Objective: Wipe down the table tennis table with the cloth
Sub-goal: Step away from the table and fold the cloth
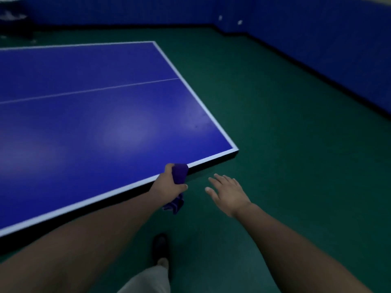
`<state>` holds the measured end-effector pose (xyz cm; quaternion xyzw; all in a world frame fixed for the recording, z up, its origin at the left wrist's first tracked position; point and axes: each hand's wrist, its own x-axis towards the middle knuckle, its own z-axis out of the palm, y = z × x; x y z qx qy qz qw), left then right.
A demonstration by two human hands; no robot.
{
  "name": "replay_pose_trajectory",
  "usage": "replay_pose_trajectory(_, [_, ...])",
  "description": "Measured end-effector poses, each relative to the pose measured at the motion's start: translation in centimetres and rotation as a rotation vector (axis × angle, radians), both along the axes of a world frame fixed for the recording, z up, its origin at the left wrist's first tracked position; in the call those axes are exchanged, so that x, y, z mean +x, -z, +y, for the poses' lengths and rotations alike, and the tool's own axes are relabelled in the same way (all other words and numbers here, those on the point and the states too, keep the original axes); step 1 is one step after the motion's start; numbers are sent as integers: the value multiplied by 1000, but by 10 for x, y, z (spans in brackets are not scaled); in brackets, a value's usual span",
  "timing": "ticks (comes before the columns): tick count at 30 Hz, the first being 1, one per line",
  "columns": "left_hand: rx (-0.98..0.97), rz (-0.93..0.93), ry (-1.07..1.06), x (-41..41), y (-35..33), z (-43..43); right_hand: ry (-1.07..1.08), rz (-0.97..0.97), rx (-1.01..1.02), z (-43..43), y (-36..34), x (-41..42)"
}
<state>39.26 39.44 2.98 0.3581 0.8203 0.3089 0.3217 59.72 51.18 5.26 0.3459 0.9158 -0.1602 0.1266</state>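
Cloth (179,173) is purple, bunched in the left hand (169,183), fingers and thumb wrapped tight round it. Top of the wad pokes out above the fist, right at the near white edge of the bench (95,123). Loose tail hangs below the fist, off the edge, over the floor (296,144). I can't tell whether the wad touches the bench top or sits just off it; frame is soft. Left hand sits over the near edge, not far from the near right corner.

Right hand (227,192) is spread flat, fingers straight and apart, holding nothing. It's palm down over the floor, just right of the left hand, clear of the bench.

Bench top is blue with a white border and a thin white line across it; I see pale glare patches on it. Floor is green, blue padded wall (317,39) behind. Below the arms I see one dark shoe (160,246) and a light trouser leg (148,280), beside the bench's near edge.
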Motion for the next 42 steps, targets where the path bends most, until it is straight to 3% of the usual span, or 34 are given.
replay_pose_trajectory(14, [36,68,455,50,-59,458,359,-34,149,358,-89,98])
replay_pose_trajectory(22, [118,188,509,49,-66,671,302,-97,232,572,-98,87])
replay_pose_trajectory(28, [66,193,330,-32,-42,810,99,-49,195,753,-66,-9])
replay_pose_trajectory(33, [40,205,64,-130,-51,859,-212,-61,178,871,-59,-131])
replay_pose_trajectory(39, [-41,180,-202,-261,-67,873,-478,60,140,951,-68,-307])
replay_pose_trajectory(42, [23,132,-287,-331,-69,913,-558,150,75,981,-65,-404])
